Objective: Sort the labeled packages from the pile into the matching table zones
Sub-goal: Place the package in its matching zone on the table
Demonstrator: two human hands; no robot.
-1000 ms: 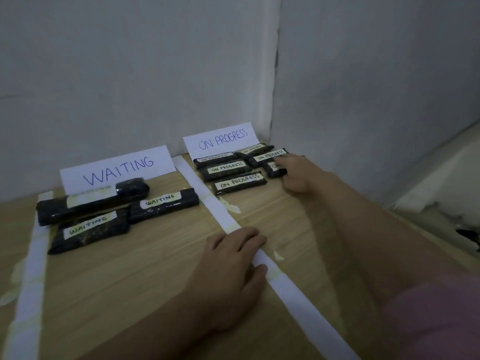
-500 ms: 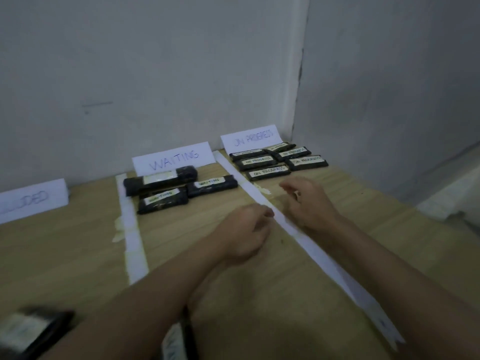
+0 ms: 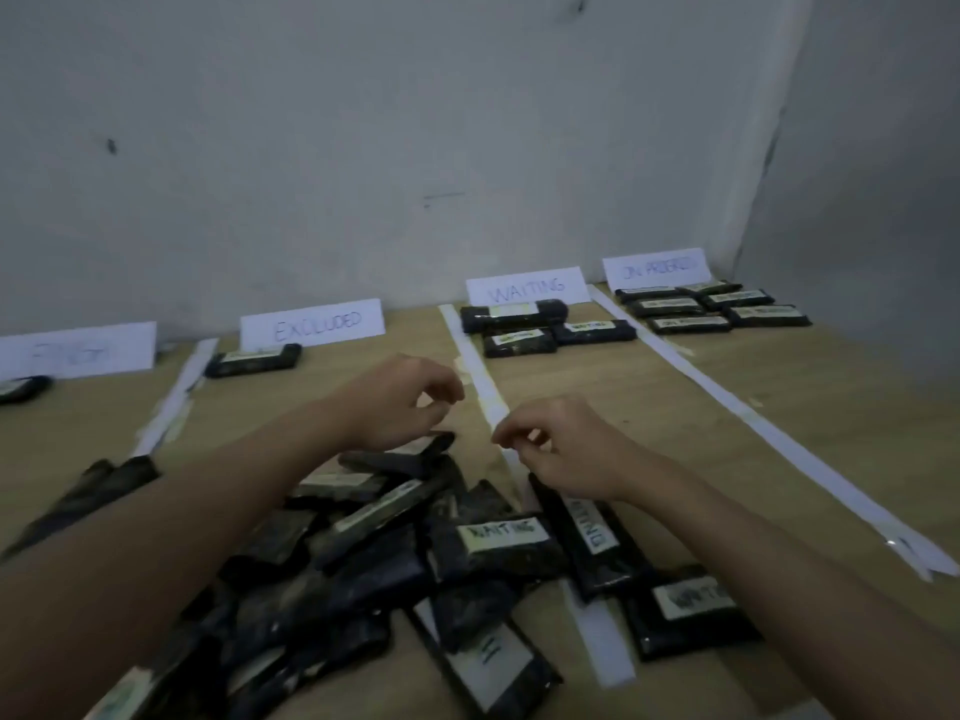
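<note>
A pile of black packages [image 3: 363, 543] with white labels lies at the near edge of the wooden table [image 3: 701, 418]. Several labels in it read WAITING [image 3: 501, 532]. My left hand [image 3: 400, 402] and my right hand [image 3: 561, 449] hover just above the far side of the pile, fingers loosely curled, holding nothing. At the back stand paper signs: a blurred one [image 3: 78, 350], EXCLUDED [image 3: 314, 324], WAITING [image 3: 527, 291] and ON PROGRESS [image 3: 657, 266]. Sorted packages lie in front of each sign.
White tape strips [image 3: 727, 402] divide the table into zones running toward the grey wall [image 3: 415, 148]. One package [image 3: 254, 360] lies in the EXCLUDED zone, three [image 3: 540, 327] in WAITING, several [image 3: 711, 309] in ON PROGRESS. Bare wood lies between the pile and the sorted rows.
My right hand left the ON PROGRESS packages and drew back. My left hand lifted off the tape. Both now hover over the pile, and the view swung left and down.
</note>
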